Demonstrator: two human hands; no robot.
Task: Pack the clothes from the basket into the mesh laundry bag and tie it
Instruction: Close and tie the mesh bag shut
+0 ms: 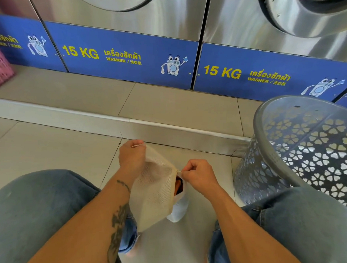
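Open floor of pale square tiles lies to the left and far side of the knees, as far as a low metal-edged step running across the scene. Beyond the step, steel washing machines with blue panels wall off the far side. On the right, a tilted grey plastic basket with heart-shaped cut-outs blocks the way just beside the right knee. A pink plastic basket stands at the far left. Between the two denim-clad knees only a narrow gap is open.

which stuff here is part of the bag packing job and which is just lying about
Part of the job: mesh laundry bag, left hand, right hand, grey basket.

Just lying about: pink basket, washers.
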